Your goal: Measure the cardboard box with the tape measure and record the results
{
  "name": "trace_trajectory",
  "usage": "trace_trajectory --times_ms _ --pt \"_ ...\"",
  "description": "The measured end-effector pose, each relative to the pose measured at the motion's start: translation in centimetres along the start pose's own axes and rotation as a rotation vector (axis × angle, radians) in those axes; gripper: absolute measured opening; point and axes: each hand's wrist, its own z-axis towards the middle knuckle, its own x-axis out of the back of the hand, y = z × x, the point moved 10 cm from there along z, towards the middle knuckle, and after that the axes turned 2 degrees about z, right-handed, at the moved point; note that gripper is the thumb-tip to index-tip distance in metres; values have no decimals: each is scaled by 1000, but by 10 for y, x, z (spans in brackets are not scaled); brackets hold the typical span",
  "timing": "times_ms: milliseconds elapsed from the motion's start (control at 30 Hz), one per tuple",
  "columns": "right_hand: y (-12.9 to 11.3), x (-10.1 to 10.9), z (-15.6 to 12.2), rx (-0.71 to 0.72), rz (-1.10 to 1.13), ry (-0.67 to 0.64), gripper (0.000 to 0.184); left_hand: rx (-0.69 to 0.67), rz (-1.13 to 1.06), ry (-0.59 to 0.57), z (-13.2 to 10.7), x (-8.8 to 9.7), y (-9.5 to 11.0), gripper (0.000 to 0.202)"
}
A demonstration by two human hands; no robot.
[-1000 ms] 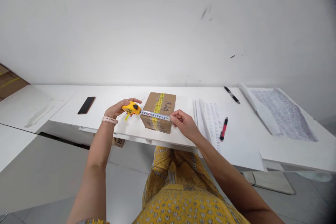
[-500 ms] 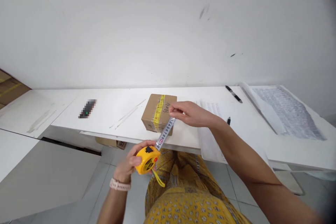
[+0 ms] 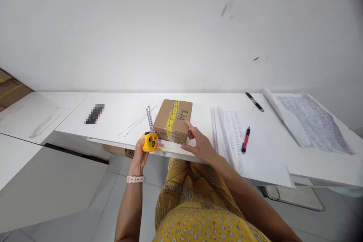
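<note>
My left hand (image 3: 141, 152) is wrapped around a yellow tape measure (image 3: 149, 141) at the front edge of the white table. Its short length of metal blade (image 3: 150, 119) sticks out away from me, along the left side of a small cardboard box (image 3: 174, 115). The box lies flat, with yellow printed tape and dark handwriting on its top. At the near right corner of the box, my right hand (image 3: 202, 144) grips it with the thumb low in front and the other fingers along the right side.
Right of the box lie white printed sheets (image 3: 263, 140) with a red and black pen (image 3: 246, 140) on them. A black pen (image 3: 254, 102) and a handwritten sheet (image 3: 314, 121) are farther right. A pixelated dark object (image 3: 95, 114) lies left. The wall (image 3: 181, 38) rises behind the table.
My right hand has let go of the blade's end and moved to the box's near right corner. The tape measure has moved up and left to the box's left side.
</note>
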Motion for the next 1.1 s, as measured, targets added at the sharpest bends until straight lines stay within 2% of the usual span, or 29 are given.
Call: trace_trajectory --times_ms 100,233,333,433,500,567,667,733,833,1000,1100 --pt "-10 10 1 -20 -20 55 66 20 -3 -72 2 -20 2 59" --pt "-32 45 7 -129 -85 140 53 50 51 -158 -15 -47 23 60" --pt "-47 79 16 -93 -181 293 34 38 90 -160 -28 -61 41 55" --pt "-47 102 26 -9 -155 414 28 22 78 -177 -39 -76 49 51" --pt "-42 103 32 43 -51 388 28 90 27 -247 -47 -93 40 51" --pt "-43 95 36 76 54 299 27 198 -21 -321 -55 -113 25 53" --pt "-53 83 36 86 132 227 25 307 -41 -349 -63 -131 6 53" --pt "-60 81 33 84 128 257 23 330 -42 -323 -65 -132 -2 52" --pt "-65 80 31 74 93 295 20 327 -51 -270 -69 -124 -10 52" --pt "-68 78 32 62 -4 263 20 274 -68 -200 -78 -115 -23 53" --pt "-79 76 34 128 -71 206 29 260 -73 -176 -80 -118 -27 49"
